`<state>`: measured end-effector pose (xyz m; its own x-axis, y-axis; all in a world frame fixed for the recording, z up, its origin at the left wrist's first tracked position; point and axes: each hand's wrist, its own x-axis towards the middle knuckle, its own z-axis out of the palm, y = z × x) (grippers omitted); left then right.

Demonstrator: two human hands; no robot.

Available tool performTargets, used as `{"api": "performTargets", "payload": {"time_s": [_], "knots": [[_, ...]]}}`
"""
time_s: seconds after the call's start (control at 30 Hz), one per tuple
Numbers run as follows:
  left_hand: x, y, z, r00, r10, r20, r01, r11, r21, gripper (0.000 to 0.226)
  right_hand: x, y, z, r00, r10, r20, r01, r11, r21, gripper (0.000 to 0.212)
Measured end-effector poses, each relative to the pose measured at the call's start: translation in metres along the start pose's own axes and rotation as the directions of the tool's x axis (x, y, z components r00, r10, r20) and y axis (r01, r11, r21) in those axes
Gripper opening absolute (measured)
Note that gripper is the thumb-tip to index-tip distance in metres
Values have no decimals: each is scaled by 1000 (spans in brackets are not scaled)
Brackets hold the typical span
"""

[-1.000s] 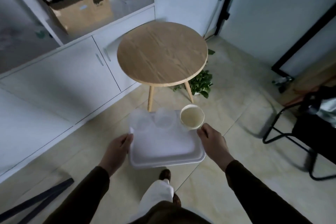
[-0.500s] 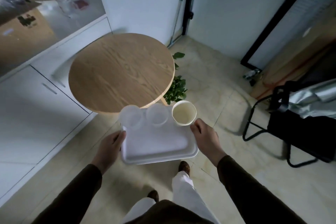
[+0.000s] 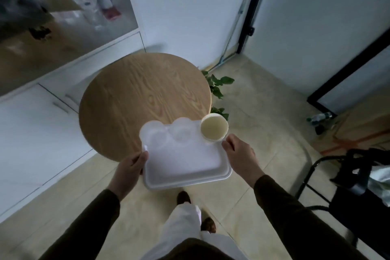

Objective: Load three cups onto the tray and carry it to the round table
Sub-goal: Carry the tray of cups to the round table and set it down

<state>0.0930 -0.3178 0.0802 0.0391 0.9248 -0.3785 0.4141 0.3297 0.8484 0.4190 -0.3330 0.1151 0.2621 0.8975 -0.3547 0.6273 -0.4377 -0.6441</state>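
Observation:
I hold a white tray (image 3: 185, 173) level in front of me, my left hand (image 3: 128, 170) gripping its left edge and my right hand (image 3: 240, 155) its right edge. Along its far side stand three cups: two pale translucent cups (image 3: 155, 136) (image 3: 182, 131) and a cream cup (image 3: 214, 129) at the right corner. The tray's far end overlaps the near rim of the round wooden table (image 3: 135, 99), above its top.
White cabinets (image 3: 31, 133) run along the left, with glass-fronted shelves above. A green plant (image 3: 217, 88) sits behind the table on the right. A black metal chair with a bag (image 3: 358, 186) stands at the right. Tiled floor lies below.
I have walked closer to the round table; it now fills the middle of the view and the tray's far end reaches over its near rim. Both hands keep their grip.

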Motion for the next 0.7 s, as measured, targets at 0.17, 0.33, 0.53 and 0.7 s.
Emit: {"api": "performTargets", "payload": {"time_s": [0.17, 0.33, 0.53, 0.7], "knots": [[44, 13, -10, 996, -68, -62, 65, 996, -57, 34, 71, -27, 6, 997, -53, 58, 55, 998, -25, 27], [75, 29, -19, 982, -150, -112, 133, 981, -142, 27, 132, -57, 10, 985, -118, 128, 121, 992, -20, 30], [116, 39, -25, 950, -271, -156, 244, 955, -170, 25, 209, -87, 16, 957, -159, 244, 187, 978, -96, 26], [144, 50, -18, 902, -358, -242, 332, 933, -142, 28, 274, -110, 27, 905, -214, 368, 268, 958, -105, 21]]}}
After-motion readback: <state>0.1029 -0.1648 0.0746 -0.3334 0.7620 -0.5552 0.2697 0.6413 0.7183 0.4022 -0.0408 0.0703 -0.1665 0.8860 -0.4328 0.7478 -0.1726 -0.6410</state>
